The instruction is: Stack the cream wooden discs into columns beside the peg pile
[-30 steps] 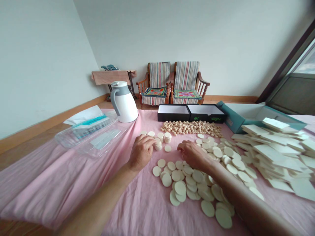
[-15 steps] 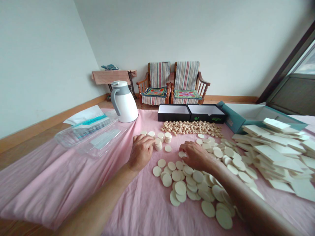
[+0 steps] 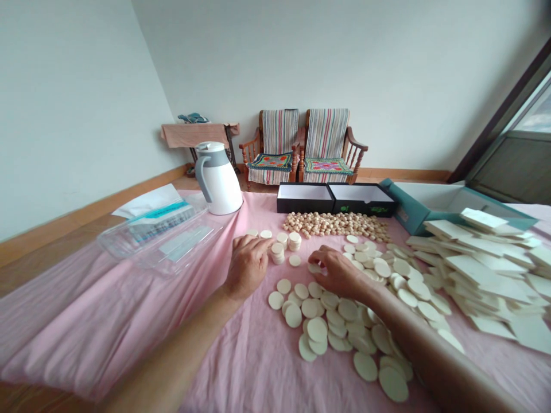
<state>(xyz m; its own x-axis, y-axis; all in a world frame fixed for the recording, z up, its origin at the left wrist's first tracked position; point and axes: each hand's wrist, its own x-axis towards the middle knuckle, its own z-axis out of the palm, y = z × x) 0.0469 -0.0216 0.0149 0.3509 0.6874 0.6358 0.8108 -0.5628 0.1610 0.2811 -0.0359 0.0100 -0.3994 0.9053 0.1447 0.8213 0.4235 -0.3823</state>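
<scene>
My left hand [image 3: 247, 265] rests on the cloth just left of a short stack of round cream discs [image 3: 278, 253]. Its index finger reaches to the stack's edge, and the thumb lies a little apart from it; the other fingertips are hidden. In my right hand [image 3: 334, 271] a single disc [image 3: 314, 268] is pinched between thumb and fingers, low over the cloth. One loose disc [image 3: 295, 261] lies between the hands. Behind it stand more small stacks [image 3: 295, 241]. A spread of loose discs [image 3: 317, 330] covers the cloth in front of and beneath my right forearm.
Small wooden beads [image 3: 336, 223] lie before two black boxes [image 3: 305, 205]. At right, square cream tiles [image 3: 482, 269] are heaped by a teal box [image 3: 413, 215]. A white jug [image 3: 224, 186] and clear plastic packaging [image 3: 161, 235] stand left on the pink cloth [image 3: 241, 367].
My right hand has shifted slightly left, and the disc at its fingertips has moved with it toward the stacks. My left hand stays beside the short stack.
</scene>
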